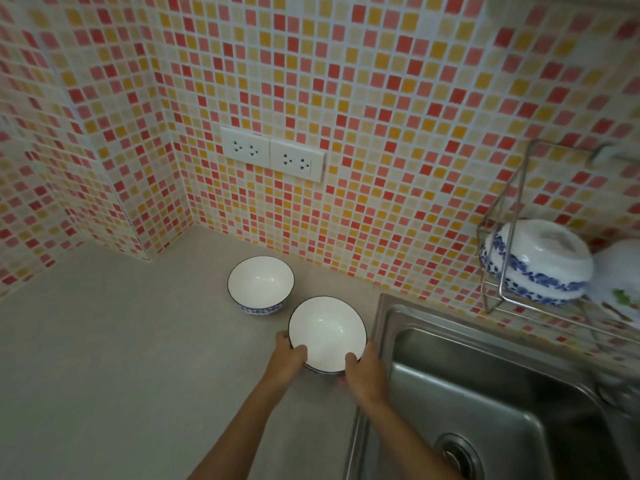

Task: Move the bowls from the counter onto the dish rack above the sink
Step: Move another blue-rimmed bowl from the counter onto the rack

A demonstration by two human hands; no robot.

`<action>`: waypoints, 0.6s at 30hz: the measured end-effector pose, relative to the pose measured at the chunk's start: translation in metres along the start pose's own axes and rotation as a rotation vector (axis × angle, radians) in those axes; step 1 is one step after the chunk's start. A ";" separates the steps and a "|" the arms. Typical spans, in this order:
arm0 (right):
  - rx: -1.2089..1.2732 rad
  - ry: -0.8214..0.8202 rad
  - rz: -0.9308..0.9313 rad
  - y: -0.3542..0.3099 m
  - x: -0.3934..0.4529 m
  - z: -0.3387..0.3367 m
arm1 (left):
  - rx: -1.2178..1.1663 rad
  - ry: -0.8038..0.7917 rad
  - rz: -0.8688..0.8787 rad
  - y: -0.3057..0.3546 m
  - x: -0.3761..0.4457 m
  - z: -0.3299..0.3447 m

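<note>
Two white bowls with dark rims and blue patterns are by the sink's left edge. The near bowl (327, 329) is gripped on both sides: my left hand (289, 358) holds its left rim, thumb inside, and my right hand (363, 370) holds its right rim. The far bowl (260, 282) stands upright on the grey counter (121, 358) close to the tiled wall. On the wire dish rack (498, 271) at the right, above the sink, a white bowl with blue flowers (540, 261) rests upside down, seemingly stacked on another.
The steel sink (485, 393) with its drain (457, 455) fills the lower right. A double wall socket (273, 154) sits on the mosaic tiles above the bowls. Another white dish (620, 282) lies blurred on the rack at the right edge.
</note>
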State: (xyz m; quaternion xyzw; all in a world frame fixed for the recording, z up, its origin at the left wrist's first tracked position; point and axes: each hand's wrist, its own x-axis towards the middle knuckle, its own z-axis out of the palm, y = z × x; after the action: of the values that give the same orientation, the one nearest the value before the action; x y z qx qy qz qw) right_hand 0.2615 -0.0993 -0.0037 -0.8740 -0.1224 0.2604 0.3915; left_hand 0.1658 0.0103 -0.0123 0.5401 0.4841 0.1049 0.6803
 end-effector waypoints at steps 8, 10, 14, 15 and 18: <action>0.181 0.040 -0.214 -0.011 -0.041 -0.082 | -0.396 -0.051 0.153 0.046 -0.059 0.046; 0.244 0.021 -0.258 -0.015 -0.052 -0.108 | -0.426 -0.063 0.213 0.062 -0.078 0.058; 0.238 0.108 -0.420 -0.019 -0.068 -0.170 | -0.454 -0.094 0.251 0.093 -0.113 0.085; 0.200 0.176 -0.475 -0.019 -0.073 -0.189 | -0.448 -0.102 0.258 0.100 -0.121 0.092; 0.099 0.405 -0.542 -0.014 -0.076 -0.251 | -0.428 -0.119 0.307 0.116 -0.144 0.117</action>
State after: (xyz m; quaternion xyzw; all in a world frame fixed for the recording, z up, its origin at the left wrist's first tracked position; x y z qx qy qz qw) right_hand 0.3361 -0.2779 0.1738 -0.8236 -0.2571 -0.0261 0.5048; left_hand 0.2268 -0.1144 0.1571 0.4562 0.3224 0.2750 0.7825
